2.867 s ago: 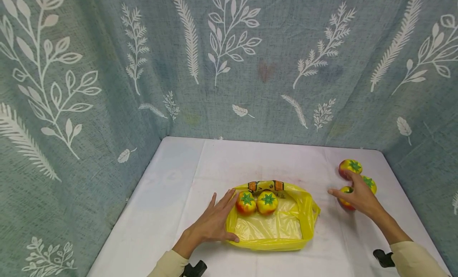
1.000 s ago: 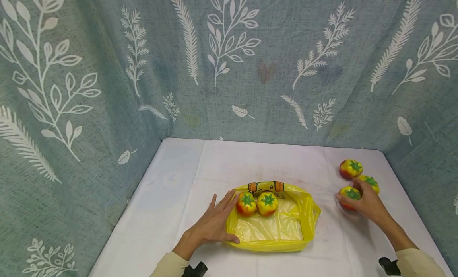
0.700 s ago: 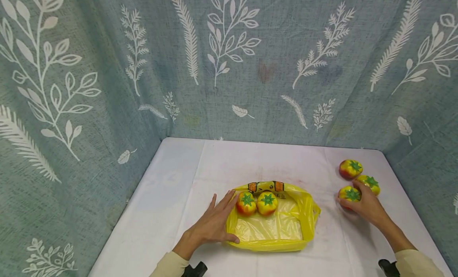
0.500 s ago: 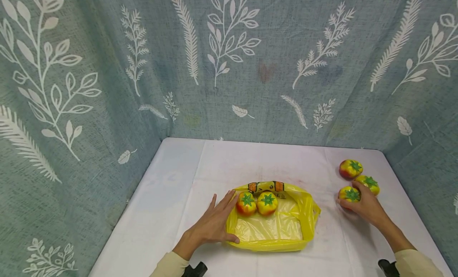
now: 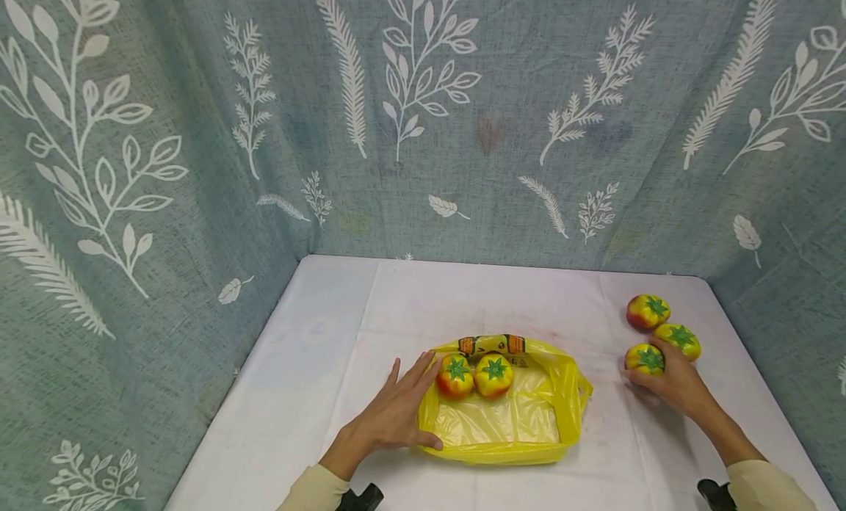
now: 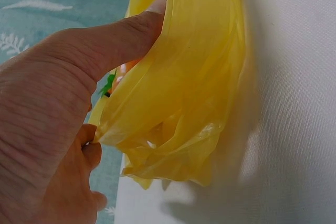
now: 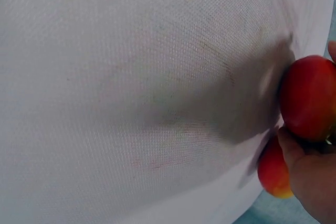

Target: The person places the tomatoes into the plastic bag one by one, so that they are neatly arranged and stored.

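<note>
A yellow plastic bag (image 5: 496, 452) lies with its mouth spread upward, two yellow-red tomato-like fruits inside, one of them (image 5: 493, 375) beside the other. My left hand (image 5: 386, 415) rests along its left rim, fingers spread and fairly straight; in the left wrist view the thumb (image 6: 121, 40) goes inside the film. At the right, my right hand (image 5: 681, 382) grips a similar tomato-like fruit (image 5: 644, 358) between thumb and fingers. That red underside (image 7: 310, 98) shows in the right wrist view, where much of the hand is out of frame.
Just beyond the right hand sit two more tomato-like fruits, a farther one (image 5: 648, 312) and a nearer one (image 5: 681, 340) close to its fingers. A white cloth (image 5: 529, 291) covers the table. Grey-green leaf-patterned curtains (image 5: 463, 129) hang at the back and both sides.
My right hand has moved slightly right and taken hold of the nearest loose fruit. The fruit behind it has shifted a little. Left hand and bag stay in place.
</note>
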A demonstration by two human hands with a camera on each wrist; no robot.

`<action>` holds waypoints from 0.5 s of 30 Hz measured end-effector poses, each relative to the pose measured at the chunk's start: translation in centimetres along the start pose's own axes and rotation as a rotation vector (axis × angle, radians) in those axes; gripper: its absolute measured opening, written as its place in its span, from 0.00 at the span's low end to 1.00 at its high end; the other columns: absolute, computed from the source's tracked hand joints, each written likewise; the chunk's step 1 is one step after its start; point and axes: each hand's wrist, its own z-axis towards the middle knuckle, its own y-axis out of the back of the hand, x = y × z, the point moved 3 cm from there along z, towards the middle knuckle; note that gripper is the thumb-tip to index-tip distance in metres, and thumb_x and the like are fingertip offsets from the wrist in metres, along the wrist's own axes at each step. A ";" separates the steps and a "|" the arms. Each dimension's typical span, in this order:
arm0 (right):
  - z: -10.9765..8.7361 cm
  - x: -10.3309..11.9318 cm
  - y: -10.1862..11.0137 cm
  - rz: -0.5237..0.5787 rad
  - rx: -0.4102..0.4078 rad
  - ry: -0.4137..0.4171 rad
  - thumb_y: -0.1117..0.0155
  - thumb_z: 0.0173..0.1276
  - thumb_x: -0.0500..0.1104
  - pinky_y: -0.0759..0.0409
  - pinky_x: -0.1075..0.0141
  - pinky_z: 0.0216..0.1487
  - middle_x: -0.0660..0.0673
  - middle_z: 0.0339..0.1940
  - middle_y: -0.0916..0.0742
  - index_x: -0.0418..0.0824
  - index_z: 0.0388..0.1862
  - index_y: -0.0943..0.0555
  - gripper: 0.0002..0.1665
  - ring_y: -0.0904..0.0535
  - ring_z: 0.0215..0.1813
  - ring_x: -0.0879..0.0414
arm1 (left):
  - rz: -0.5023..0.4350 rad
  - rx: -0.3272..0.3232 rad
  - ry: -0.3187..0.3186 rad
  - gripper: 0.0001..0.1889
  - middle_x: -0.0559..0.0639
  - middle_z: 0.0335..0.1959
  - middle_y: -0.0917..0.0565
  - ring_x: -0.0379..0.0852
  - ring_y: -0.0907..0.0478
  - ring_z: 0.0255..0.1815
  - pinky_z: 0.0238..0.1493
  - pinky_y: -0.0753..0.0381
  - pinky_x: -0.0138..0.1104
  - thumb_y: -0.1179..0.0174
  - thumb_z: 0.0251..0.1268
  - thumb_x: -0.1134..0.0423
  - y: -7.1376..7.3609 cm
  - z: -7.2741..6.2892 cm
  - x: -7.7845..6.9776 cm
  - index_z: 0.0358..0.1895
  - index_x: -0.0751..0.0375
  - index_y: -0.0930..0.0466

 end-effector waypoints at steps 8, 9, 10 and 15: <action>0.0 -0.1 0.1 -0.025 -0.023 0.030 0.26 0.66 0.47 0.33 0.30 0.62 0.18 0.61 0.32 0.19 0.73 0.46 0.53 0.32 0.57 0.25 | 0.006 0.008 0.007 0.70 0.56 0.84 0.58 0.49 0.58 0.83 0.77 0.62 0.59 0.28 0.43 0.27 -0.1 0.1 0.1 0.83 0.59 0.57; 0.0 -0.1 0.1 -0.026 -0.025 0.028 0.26 0.66 0.47 0.33 0.30 0.62 0.18 0.61 0.32 0.19 0.73 0.45 0.53 0.31 0.57 0.26 | 0.005 0.008 0.006 0.70 0.56 0.84 0.58 0.49 0.58 0.83 0.77 0.62 0.59 0.28 0.43 0.27 -0.1 0.1 0.1 0.83 0.59 0.57; 0.0 -0.1 0.1 -0.025 -0.026 0.025 0.27 0.66 0.47 0.33 0.30 0.62 0.18 0.61 0.32 0.19 0.73 0.45 0.53 0.31 0.57 0.26 | 0.003 0.008 0.006 0.70 0.56 0.84 0.58 0.49 0.58 0.83 0.77 0.62 0.59 0.28 0.42 0.27 -0.1 0.1 0.1 0.83 0.59 0.57; -0.1 -0.1 0.2 -0.013 -0.014 -0.006 0.27 0.66 0.49 0.33 0.30 0.62 0.18 0.62 0.33 0.20 0.74 0.47 0.55 0.33 0.58 0.25 | 0.003 0.006 0.001 0.70 0.56 0.84 0.58 0.50 0.58 0.83 0.77 0.62 0.60 0.28 0.42 0.27 0.0 0.2 0.1 0.83 0.59 0.57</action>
